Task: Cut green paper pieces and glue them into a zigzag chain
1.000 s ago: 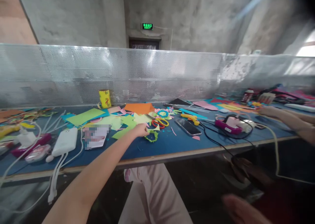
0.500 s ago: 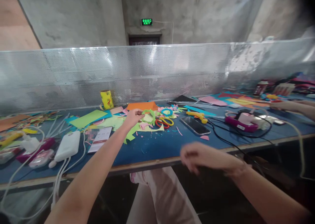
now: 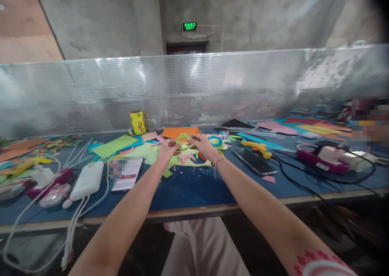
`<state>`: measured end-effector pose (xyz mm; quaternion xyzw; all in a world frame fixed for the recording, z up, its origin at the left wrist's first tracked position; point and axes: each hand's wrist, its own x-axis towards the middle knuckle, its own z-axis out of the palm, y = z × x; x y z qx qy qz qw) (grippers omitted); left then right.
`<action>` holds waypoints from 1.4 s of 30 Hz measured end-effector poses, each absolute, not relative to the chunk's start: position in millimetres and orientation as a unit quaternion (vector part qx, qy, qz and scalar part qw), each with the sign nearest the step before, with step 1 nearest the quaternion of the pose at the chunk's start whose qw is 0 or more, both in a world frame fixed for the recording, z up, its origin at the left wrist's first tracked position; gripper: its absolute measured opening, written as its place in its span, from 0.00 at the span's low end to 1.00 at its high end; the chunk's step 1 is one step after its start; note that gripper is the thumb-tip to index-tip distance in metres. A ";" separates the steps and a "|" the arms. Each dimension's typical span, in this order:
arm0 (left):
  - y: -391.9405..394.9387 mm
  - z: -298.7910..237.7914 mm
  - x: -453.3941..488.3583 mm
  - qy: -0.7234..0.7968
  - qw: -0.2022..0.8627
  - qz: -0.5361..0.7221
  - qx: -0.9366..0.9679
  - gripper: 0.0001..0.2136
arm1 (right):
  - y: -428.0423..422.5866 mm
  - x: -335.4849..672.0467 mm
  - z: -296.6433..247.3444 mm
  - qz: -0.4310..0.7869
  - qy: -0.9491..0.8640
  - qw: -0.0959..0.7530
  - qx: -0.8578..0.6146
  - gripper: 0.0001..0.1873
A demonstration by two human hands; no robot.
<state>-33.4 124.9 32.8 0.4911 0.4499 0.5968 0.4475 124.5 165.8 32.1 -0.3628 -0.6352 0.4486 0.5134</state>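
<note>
A light green paper ring with a jagged edge [image 3: 183, 137] is held up above the scraps in the middle of the table. My left hand [image 3: 169, 149] pinches its left side, fingers closed. On the other side my right hand [image 3: 203, 144] grips the ring between thumb and fingers. Below the hands lie green and pink paper offcuts [image 3: 186, 158]. Partly hidden behind my right hand are scissors with red and yellow handles [image 3: 203, 156]. A blue paper ring [image 3: 215, 141] lies just right of that hand.
A phone [image 3: 254, 161] and a yellow glue gun [image 3: 258, 147] lie to the right, near a purple power strip [image 3: 322, 162] with black cables. On the left are a white power bank [image 3: 87, 180], another phone [image 3: 127, 174] and green paper [image 3: 114, 145]. A perforated metal screen [image 3: 170, 94] stands behind.
My right hand has moved from the table's front edge up to the green ring and taken hold of it. My left hand keeps its hold. The view has turned slightly left.
</note>
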 end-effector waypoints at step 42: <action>127.5 35.4 -42.0 0.413 0.458 0.644 0.453 0.09 | 179.3 150.8 18.4 0.389 -0.610 0.540 -0.430 0.07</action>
